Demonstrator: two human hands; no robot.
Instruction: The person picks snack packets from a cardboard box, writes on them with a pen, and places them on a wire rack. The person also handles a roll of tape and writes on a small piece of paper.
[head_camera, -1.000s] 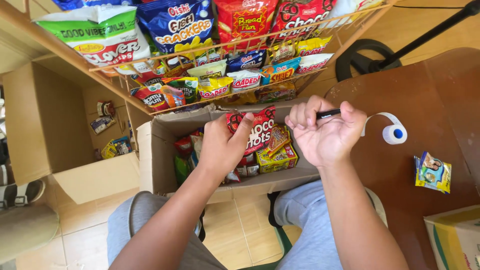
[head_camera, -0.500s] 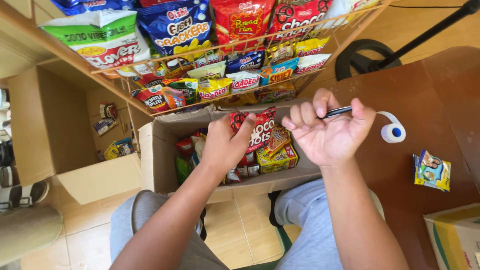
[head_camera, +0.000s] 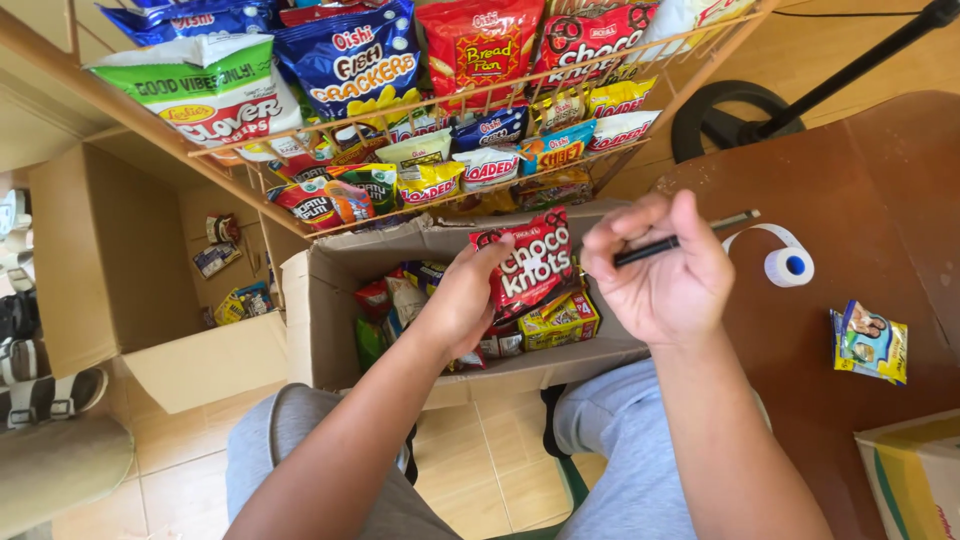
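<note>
My left hand (head_camera: 462, 305) grips a small red snack packet (head_camera: 526, 262) and holds it upright above an open cardboard box (head_camera: 320, 300) full of snack packets. My right hand (head_camera: 665, 270) is curled around a thin black pen (head_camera: 680, 240) that points right, just right of the packet and over the box's right end. Both forearms reach up from my lap.
A wire rack (head_camera: 470, 100) loaded with snack bags hangs behind the box. A brown table (head_camera: 850, 200) on the right carries a white tape roll (head_camera: 788, 264), small packets (head_camera: 870, 342) and a carton corner (head_camera: 915, 480). A second open carton (head_camera: 120, 290) stands left.
My left hand has lifted the red packet up out of the box. My right hand with the pen has shifted left, away from the tape roll.
</note>
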